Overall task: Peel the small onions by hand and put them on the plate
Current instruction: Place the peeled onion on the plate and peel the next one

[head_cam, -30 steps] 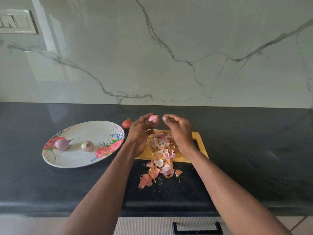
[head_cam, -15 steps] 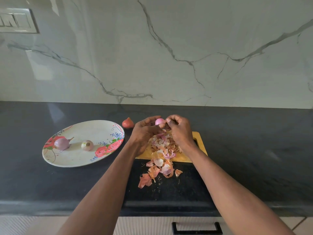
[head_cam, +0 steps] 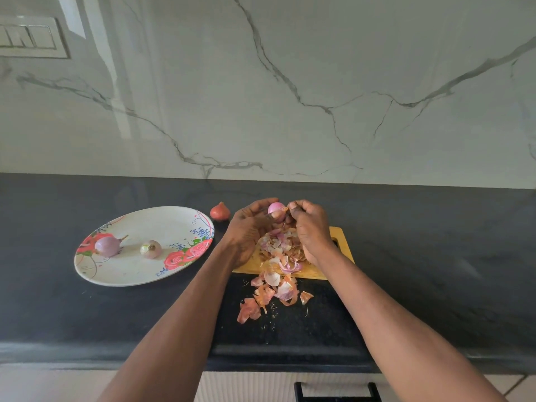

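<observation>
My left hand (head_cam: 249, 227) grips a small pink onion (head_cam: 275, 209) above the far end of the wooden cutting board (head_cam: 342, 242). My right hand (head_cam: 310, 224) pinches a strip of skin at the onion's right side. Two peeled onions lie on the floral plate (head_cam: 139, 274): a purple one (head_cam: 108, 246) at the left and a paler one (head_cam: 150, 249) near the middle. One unpeeled reddish onion (head_cam: 220, 211) sits on the counter between the plate and my left hand.
A heap of onion peels (head_cam: 278, 256) covers the board and spills onto the black counter (head_cam: 435, 256) toward me. A marble wall stands behind, with a switch panel (head_cam: 29, 37) at upper left. A drawer handle (head_cam: 336, 394) shows below the counter's edge.
My hands, apart a second ago, have come together at the onion. My right fingers now pinch its skin. The plate and the other onions have not moved.
</observation>
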